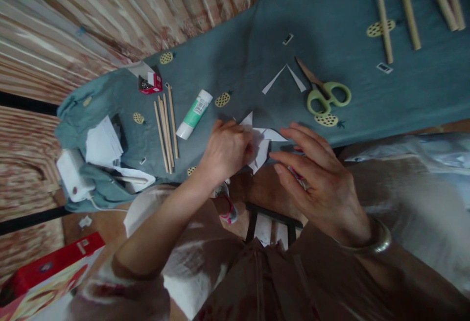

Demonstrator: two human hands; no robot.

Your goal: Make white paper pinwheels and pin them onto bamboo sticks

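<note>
A white paper pinwheel (pixel 261 147) with folded, pointed blades is held near the front edge of the table. My left hand (pixel 229 147) is closed around its left side, and the fingers hide part of the paper. To the right of it, my right hand (pixel 316 179) is open, fingers apart, its fingertips close to a curved blade; whether they touch the paper I cannot tell. Beyond the hands lie scissors (pixel 323 92) with green handles, blades spread, beside two thin paper slivers (pixel 295 78). A glue stick (pixel 194 114) lies left of my left hand.
Several thin wooden sticks (pixel 166 132) and a small red box (pixel 150 83) of dark bits are at left. A paper stack (pixel 105 141) lies near a white power strip (pixel 74 174). Finished-looking paper shapes on sticks (pixel 384 17) occupy the far right of the green tablecloth (pixel 257 27).
</note>
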